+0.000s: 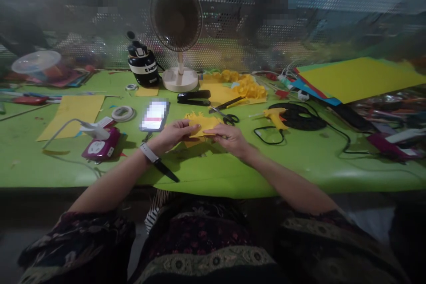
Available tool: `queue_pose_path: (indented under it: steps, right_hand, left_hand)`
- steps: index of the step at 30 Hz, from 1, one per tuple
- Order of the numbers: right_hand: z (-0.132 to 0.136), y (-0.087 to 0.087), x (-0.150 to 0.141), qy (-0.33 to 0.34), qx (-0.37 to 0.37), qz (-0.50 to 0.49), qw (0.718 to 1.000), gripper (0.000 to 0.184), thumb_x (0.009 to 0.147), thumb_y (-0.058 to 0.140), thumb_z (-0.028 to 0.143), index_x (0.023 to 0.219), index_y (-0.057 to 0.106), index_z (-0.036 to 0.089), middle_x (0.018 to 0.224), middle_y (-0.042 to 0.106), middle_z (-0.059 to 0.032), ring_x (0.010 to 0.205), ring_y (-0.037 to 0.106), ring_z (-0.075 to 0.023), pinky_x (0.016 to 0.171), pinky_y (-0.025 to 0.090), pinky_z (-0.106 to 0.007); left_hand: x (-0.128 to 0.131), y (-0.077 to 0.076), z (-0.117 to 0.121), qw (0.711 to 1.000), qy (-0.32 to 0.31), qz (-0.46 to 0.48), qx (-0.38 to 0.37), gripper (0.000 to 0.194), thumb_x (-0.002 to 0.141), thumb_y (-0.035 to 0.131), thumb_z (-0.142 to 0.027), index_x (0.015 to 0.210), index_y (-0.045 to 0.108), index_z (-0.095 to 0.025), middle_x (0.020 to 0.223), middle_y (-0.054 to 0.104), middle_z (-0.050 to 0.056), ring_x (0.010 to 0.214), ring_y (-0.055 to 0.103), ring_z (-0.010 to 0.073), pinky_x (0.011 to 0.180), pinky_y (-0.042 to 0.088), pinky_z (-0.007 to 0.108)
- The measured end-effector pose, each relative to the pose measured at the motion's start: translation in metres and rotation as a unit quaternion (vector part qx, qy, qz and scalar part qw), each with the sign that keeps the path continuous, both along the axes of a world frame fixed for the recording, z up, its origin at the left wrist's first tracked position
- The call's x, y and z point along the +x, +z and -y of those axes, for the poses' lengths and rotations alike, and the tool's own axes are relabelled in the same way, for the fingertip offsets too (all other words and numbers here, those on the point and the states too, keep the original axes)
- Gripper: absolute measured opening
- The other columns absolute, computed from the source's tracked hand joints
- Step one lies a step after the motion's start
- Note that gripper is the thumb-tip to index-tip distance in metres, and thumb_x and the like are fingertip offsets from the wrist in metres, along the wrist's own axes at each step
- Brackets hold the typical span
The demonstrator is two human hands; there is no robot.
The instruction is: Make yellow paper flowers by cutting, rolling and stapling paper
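A small yellow paper piece (205, 124) with a fringed far edge is held between both hands, just above the front part of the green table. My left hand (175, 134) pinches its left side, thumb on top. On the right side, my right hand (232, 138) grips it with thumb and fingers closed. Some of the fingers are hidden beneath the paper. Right behind my right hand lie black-handled scissors (230, 118), and a black stapler (193, 97) sits farther back. A phone (154, 115) with a lit screen rests beyond my left wrist.
A yellow glue gun (274, 119) with a cord lies at right, by a black disc (301, 116). Tape (123, 113), a purple power block (101, 144) and yellow paper (73, 115) are at left. Behind stand a bottle (143, 67) and a fan (179, 79). Coloured sheets (362, 79) lie far right.
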State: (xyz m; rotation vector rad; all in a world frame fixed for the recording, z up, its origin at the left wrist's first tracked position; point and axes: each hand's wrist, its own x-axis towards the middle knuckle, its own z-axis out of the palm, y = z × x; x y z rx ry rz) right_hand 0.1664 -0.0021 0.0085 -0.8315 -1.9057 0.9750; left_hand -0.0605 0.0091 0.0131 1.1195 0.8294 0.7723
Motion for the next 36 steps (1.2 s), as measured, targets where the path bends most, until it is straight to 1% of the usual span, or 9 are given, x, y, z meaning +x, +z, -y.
queue_pose_path:
  steps: [4,7,11,13,15,20,23,26,36]
  right_hand:
    - [0.006,0.002,-0.002,-0.018,-0.073,-0.049,0.996,0.026,0.080,0.074,0.047,0.087,0.077,0.023,0.083,0.072,-0.0017,0.063,0.064,-0.0129,0.060,0.059,-0.030]
    - [0.009,0.010,-0.002,-0.044,-0.108,-0.095,0.989,0.031,0.077,0.076,0.052,0.082,0.075,0.021,0.082,0.071,-0.0015,0.064,0.065,-0.0122,0.059,0.060,-0.028]
    - [0.005,0.023,0.003,-0.140,-0.112,-0.173,0.968,0.034,0.075,0.078,0.054,0.080,0.071,0.021,0.074,0.069,-0.0006,0.063,0.066,-0.0125,0.060,0.060,-0.027]
    - [0.001,0.026,0.006,-0.189,-0.090,-0.221,0.953,0.036,0.073,0.079,0.057,0.080,0.070,0.022,0.072,0.069,0.0002,0.062,0.066,-0.0121,0.060,0.059,-0.026]
    - [-0.001,0.026,0.007,-0.211,-0.084,-0.243,0.943,0.038,0.071,0.079,0.058,0.079,0.069,0.023,0.073,0.070,0.0000,0.062,0.066,-0.0121,0.059,0.058,-0.026]
    - [0.004,0.019,-0.003,-0.149,-0.143,-0.202,0.957,0.038,0.068,0.082,0.055,0.082,0.074,0.021,0.076,0.072,-0.0015,0.067,0.067,-0.0134,0.062,0.058,-0.027]
    - [0.011,0.017,-0.010,-0.100,-0.150,-0.202,0.963,0.033,0.067,0.084,0.051,0.081,0.076,0.022,0.080,0.072,-0.0008,0.068,0.066,-0.0120,0.063,0.058,-0.027]
    - [0.014,0.017,-0.012,-0.080,-0.149,-0.187,0.968,0.029,0.068,0.084,0.048,0.081,0.077,0.023,0.087,0.071,-0.0007,0.070,0.066,-0.0115,0.065,0.059,-0.028]
    - [0.014,0.012,-0.011,-0.092,-0.092,-0.151,0.980,0.031,0.073,0.079,0.050,0.072,0.071,0.020,0.081,0.065,-0.0013,0.069,0.061,-0.0115,0.066,0.058,-0.027]
  left_hand:
    - [0.005,-0.004,0.004,0.999,-0.040,-0.012,0.024,0.023,0.078,0.078,-0.035,0.090,0.073,-0.015,0.086,0.076,0.006,0.077,0.072,0.0133,0.080,0.059,0.030]
    - [0.003,0.001,0.006,0.999,-0.032,-0.003,0.043,0.026,0.079,0.078,-0.034,0.096,0.073,-0.016,0.096,0.077,0.009,0.085,0.074,0.0174,0.082,0.060,0.032]
    - [-0.012,0.020,0.001,0.993,0.077,0.050,0.067,0.031,0.088,0.068,-0.039,0.107,0.072,-0.015,0.107,0.076,0.011,0.096,0.074,0.0199,0.084,0.061,0.032]
    - [-0.020,0.028,-0.003,0.981,0.153,0.072,0.091,0.032,0.090,0.065,-0.039,0.110,0.071,-0.015,0.104,0.077,0.010,0.094,0.074,0.0185,0.082,0.061,0.029]
    - [-0.024,0.030,-0.004,0.976,0.180,0.057,0.106,0.037,0.088,0.067,-0.039,0.117,0.068,-0.015,0.094,0.078,0.009,0.085,0.075,0.0174,0.075,0.061,0.027]
    - [-0.010,0.019,0.006,0.989,0.032,-0.007,0.142,0.069,0.075,0.082,-0.031,0.138,0.055,-0.026,0.102,0.078,0.008,0.090,0.075,0.0199,0.076,0.062,0.030]
    - [0.001,0.011,0.012,0.986,0.024,-0.013,0.165,0.053,0.075,0.082,-0.034,0.125,0.067,-0.024,0.108,0.077,0.008,0.098,0.074,0.0210,0.081,0.062,0.032]
    - [0.004,0.006,0.013,0.979,0.067,-0.028,0.188,0.029,0.075,0.081,-0.039,0.097,0.078,-0.021,0.102,0.078,0.007,0.091,0.074,0.0183,0.085,0.063,0.034]
    - [0.010,0.001,0.018,0.964,0.162,-0.007,0.213,0.028,0.067,0.085,-0.044,0.077,0.078,-0.018,0.083,0.077,0.005,0.073,0.071,0.0145,0.075,0.065,0.032]
